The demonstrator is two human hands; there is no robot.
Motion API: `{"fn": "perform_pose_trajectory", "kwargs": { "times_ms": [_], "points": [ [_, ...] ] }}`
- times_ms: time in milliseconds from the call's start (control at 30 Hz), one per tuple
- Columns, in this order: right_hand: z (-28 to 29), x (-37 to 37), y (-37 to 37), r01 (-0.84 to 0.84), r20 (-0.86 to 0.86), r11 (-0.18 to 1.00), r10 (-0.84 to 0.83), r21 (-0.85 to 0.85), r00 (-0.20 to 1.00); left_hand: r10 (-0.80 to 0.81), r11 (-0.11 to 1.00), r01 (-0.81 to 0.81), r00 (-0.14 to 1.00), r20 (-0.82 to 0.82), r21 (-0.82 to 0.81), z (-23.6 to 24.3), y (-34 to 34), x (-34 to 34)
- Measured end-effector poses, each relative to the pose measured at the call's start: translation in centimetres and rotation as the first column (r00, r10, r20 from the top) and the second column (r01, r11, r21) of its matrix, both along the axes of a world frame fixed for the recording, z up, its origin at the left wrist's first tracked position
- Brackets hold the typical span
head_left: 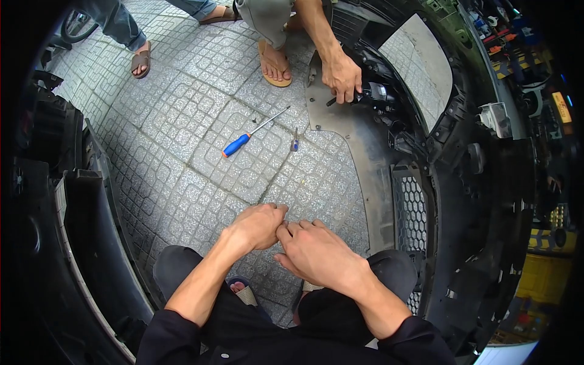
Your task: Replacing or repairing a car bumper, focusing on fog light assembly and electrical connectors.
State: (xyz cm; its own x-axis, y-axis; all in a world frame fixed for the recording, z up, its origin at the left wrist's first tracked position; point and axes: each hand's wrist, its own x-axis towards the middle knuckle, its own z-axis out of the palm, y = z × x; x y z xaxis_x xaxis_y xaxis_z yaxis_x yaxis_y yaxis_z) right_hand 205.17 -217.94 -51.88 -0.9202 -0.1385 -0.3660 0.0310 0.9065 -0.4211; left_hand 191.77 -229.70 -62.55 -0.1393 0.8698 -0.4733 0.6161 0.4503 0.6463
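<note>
My left hand (257,225) and my right hand (313,255) meet above the pavement between my knees, fingers curled and touching; whatever they hold, if anything, is hidden. Beyond them lie a blue-handled screwdriver (236,145) and a smaller tool with a blue-marked handle (295,142). On the right stands a large black car bumper (462,231) with a honeycomb grille (412,216) and a flat dark lower panel (328,118). Another person's hand (342,76) grips a black fitting (374,95) mounted at the bumper's upper part.
A black moulded part (91,225) runs along my left. Another person's sandalled foot (274,66) is beside the panel, and a further person's foot (140,62) stands at upper left, near a wheel (76,24). Cluttered shelving (553,109) fills the far right behind the bumper.
</note>
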Motion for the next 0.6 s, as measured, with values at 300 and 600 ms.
{"fn": "perform_pose_trajectory", "kwargs": {
  "times_ms": [300, 600],
  "points": [
    [-0.13, -0.33, 0.10, 0.003, 0.025, 1.000, -0.003, 0.001, 1.000, -0.009, 1.000, 0.009, 1.000, -0.002, -0.013, -0.09, 0.15, -0.22],
    [-0.10, -0.45, 0.24, 0.005, 0.034, 1.000, -0.005, -0.003, 0.999, -0.002, 1.000, 0.002, 1.000, 0.001, 0.006, -0.11, 0.18, -0.24]
  ]
}}
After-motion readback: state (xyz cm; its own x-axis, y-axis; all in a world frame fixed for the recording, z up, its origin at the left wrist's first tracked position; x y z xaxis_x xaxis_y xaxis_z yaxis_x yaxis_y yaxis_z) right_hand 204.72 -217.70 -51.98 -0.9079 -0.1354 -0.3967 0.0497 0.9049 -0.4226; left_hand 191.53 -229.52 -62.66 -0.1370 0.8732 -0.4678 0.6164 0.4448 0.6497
